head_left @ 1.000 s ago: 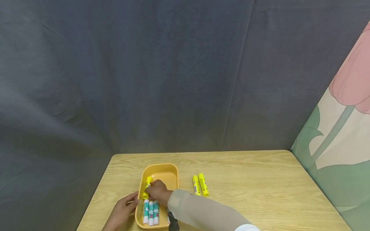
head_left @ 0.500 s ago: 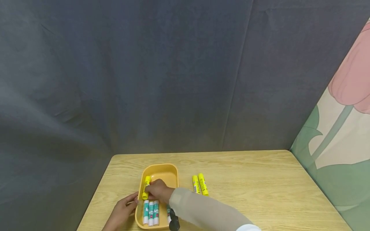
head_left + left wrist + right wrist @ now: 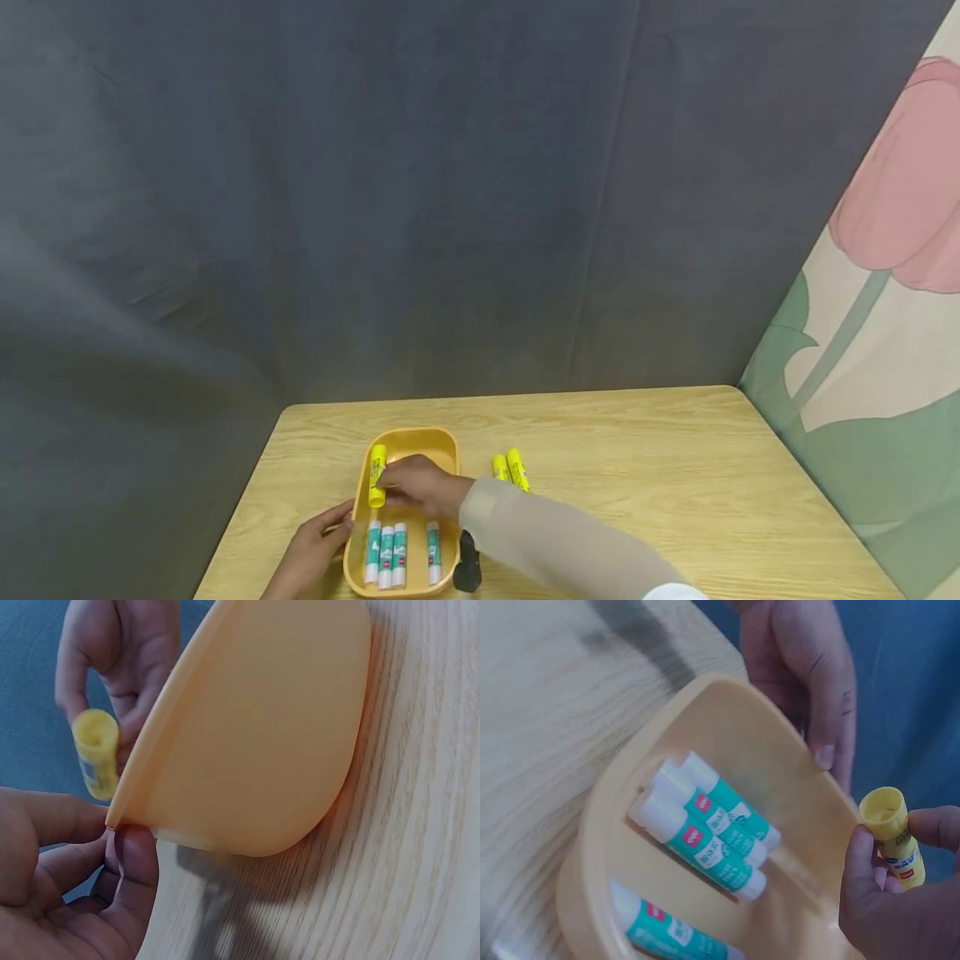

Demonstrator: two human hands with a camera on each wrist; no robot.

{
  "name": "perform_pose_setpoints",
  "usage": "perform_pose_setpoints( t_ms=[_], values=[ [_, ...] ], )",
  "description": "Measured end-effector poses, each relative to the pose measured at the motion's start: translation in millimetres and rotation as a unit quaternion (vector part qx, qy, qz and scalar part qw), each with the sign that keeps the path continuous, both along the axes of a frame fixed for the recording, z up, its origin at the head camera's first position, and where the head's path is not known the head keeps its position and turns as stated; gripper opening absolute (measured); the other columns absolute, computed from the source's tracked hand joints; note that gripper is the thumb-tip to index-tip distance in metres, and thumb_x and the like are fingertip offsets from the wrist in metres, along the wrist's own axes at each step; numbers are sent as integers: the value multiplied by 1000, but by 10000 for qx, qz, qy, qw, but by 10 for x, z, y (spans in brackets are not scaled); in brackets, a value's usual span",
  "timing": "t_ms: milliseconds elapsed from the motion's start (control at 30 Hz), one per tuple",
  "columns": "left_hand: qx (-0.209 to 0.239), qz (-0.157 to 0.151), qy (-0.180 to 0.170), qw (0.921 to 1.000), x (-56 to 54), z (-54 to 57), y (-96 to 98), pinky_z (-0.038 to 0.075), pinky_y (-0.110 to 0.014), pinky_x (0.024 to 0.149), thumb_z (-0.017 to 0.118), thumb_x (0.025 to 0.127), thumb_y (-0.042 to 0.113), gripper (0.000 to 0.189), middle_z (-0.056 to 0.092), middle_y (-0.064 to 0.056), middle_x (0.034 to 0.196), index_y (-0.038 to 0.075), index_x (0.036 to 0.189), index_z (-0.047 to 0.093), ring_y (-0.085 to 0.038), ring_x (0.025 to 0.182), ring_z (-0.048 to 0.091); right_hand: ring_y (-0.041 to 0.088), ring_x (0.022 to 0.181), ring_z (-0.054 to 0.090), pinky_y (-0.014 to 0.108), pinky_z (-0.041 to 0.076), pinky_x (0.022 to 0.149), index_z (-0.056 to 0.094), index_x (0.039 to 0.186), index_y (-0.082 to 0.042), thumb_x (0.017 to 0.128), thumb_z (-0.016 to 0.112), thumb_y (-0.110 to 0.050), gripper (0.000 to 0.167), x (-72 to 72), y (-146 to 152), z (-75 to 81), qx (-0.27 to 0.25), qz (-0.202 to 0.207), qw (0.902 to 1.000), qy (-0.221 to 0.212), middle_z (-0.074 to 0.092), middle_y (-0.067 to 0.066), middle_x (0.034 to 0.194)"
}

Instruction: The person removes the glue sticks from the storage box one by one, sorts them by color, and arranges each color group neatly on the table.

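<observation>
My right hand (image 3: 422, 486) pinches a yellow glue stick (image 3: 377, 475) between thumb and fingers, over the far left part of an orange-yellow tray (image 3: 438, 446). In the right wrist view the yellow stick's hollow end faces the camera, level with the rim. My left hand (image 3: 97, 877) pinches the tray's left rim between thumb and fingers. Inside the tray's near part, three green-and-white glue sticks (image 3: 709, 832) lie side by side. Another green-and-white glue stick (image 3: 433, 552) lies apart from them, by the right wall.
Two yellow glue sticks (image 3: 517, 468) lie on the wooden table (image 3: 637, 467) right of the tray, partly hidden by my right sleeve (image 3: 555, 525). A dark curtain (image 3: 450, 208) hangs behind the table, and a flower-printed cloth (image 3: 862, 400) hangs at the right.
My right hand has lifted the yellow glue stick a little and shifted it away from the green-and-white row. The lone green-and-white stick shows fully now. My left hand stays at the rim.
</observation>
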State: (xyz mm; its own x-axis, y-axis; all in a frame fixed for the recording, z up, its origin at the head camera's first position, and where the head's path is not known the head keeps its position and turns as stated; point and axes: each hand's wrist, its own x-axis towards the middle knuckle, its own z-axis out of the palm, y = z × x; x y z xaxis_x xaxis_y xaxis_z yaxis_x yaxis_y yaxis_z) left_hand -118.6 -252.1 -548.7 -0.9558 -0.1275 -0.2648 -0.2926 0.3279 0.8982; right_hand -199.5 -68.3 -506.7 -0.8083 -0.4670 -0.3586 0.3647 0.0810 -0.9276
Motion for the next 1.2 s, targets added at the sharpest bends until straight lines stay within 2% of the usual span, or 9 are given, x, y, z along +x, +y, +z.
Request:
perform_pose_setpoints(
  t_ms=[200, 400, 600, 800, 1000, 1200],
  values=[
    [-82, -20, -126, 9999, -27, -6, -2, 59, -38, 79, 57, 100, 24, 51, 58, -18, 125, -6, 140, 47, -28, 104, 64, 18, 87, 68, 36, 57, 85, 62, 118, 5, 91, 65, -8, 30, -45, 180, 179, -493, 286, 9984, -56, 67, 9, 100],
    [-232, 65, 19, 9997, -64, -5, -55, 59, -37, 80, 57, 100, 24, 49, 59, -16, 124, -5, 139, 49, -31, 111, 61, 20, 93, 68, 39, 55, 90, 53, 129, 6, 92, 65, -9, 42, -180, 389, 288, -560, 299, 9980, 61, 65, 11, 107],
    [-230, 125, 8, 9997, -63, -2, -113, 58, -37, 80, 57, 100, 23, 49, 58, -14, 121, -4, 139, 49, -28, 108, 61, 22, 98, 67, 40, 53, 93, 48, 135, 7, 93, 62, -8, 47, -317, 602, 260, -749, 405, 9963, 153, 64, 13, 111],
    [-113, 103, -29, 9999, -106, -38, -100, 59, -37, 77, 57, 100, 24, 50, 60, -14, 117, -6, 139, 48, -24, 99, 64, 23, 100, 66, 41, 53, 95, 45, 138, 8, 93, 62, -10, 51, -477, 1018, 254, -419, 535, 9967, 435, 63, 14, 114],
    [18, 134, -130, 9998, -134, -67, -108, 59, -38, 75, 57, 100, 22, 51, 60, -16, 118, -8, 139, 46, -23, 93, 66, 23, 103, 63, 38, 53, 94, 39, 142, 8, 93, 62, -12, 58, -600, 1437, 221, -140, 242, 9988, 399, 57, 17, 123],
    [-92, 133, -24, 9999, -180, -56, -132, 59, -37, 77, 57, 100, 23, 50, 60, -14, 118, -6, 139, 48, -23, 98, 64, 22, 106, 63, 38, 53, 95, 37, 143, 10, 94, 62, -11, 59, -717, 1707, 82, -58, -1, 9995, 297, 55, 19, 126]
  ],
)
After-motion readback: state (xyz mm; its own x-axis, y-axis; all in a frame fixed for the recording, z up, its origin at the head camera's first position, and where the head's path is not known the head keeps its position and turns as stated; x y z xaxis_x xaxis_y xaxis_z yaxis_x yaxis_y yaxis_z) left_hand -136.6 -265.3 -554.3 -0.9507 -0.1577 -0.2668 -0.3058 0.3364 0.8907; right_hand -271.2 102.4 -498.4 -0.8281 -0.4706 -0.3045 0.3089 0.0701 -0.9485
